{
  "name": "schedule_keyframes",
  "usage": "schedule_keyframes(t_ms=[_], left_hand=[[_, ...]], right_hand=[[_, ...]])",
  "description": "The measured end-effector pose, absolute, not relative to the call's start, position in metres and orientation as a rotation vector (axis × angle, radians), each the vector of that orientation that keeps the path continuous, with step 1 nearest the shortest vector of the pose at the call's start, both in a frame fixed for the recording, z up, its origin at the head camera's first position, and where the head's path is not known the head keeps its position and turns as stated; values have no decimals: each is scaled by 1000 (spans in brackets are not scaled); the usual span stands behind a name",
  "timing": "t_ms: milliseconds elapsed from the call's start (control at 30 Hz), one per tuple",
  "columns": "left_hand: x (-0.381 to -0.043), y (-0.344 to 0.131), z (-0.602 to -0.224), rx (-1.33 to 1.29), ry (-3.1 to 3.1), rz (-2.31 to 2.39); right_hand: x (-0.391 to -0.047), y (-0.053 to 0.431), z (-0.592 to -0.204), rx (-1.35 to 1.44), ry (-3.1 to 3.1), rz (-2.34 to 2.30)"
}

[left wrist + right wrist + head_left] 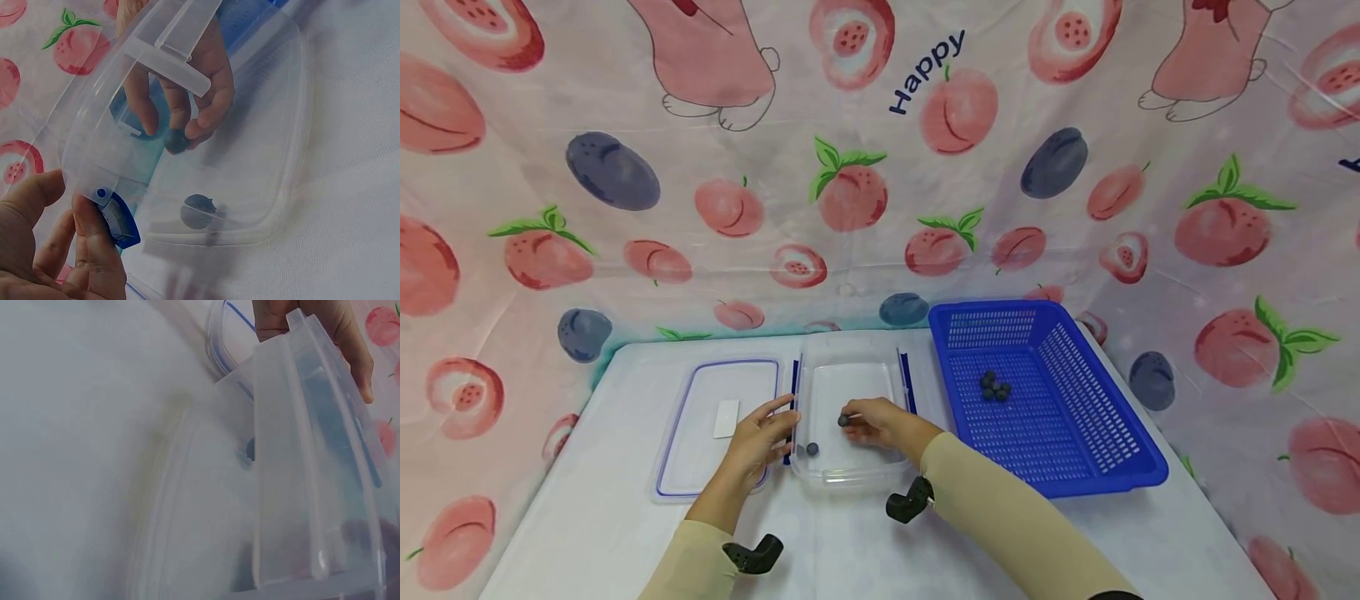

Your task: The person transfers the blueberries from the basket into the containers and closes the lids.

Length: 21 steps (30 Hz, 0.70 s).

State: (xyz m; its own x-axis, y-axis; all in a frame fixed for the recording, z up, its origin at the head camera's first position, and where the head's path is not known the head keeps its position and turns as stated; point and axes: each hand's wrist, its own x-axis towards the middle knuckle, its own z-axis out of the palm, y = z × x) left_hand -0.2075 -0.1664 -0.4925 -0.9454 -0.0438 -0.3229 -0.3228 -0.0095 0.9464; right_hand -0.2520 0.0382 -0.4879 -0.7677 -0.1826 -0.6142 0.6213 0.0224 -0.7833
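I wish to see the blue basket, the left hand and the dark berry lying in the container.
Blue basket (1043, 423): head view, bare floor.
Left hand (758, 438): head view, its back.
Dark berry (198, 212): left wrist view, its middle.

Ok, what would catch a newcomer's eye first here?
Probably the bright blue basket on the right, holding dark berries. Then the clear box beside it, where the right hand pinches one berry and another lies near the left wall. Fruit-print cloth fills the background.

Box (853, 379): on the table (580, 517) before you
Lid (692, 450): left of the box
Basket (1045, 433): right of it, berries (997, 388) inside
Single berry (812, 449): in the box, front left, near your left hand (760, 437)
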Motion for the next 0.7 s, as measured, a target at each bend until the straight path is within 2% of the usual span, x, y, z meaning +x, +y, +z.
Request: schedule_keyframes(t_ms=[333,700], left_hand=[[-206,-169,-492,-377,2045,2072],[-208,-169,-491,-353,2038,2064]], right_hand=[[-255,41,-481,437,1713,-1865],[-269,77,-429,313,1754,-1868]])
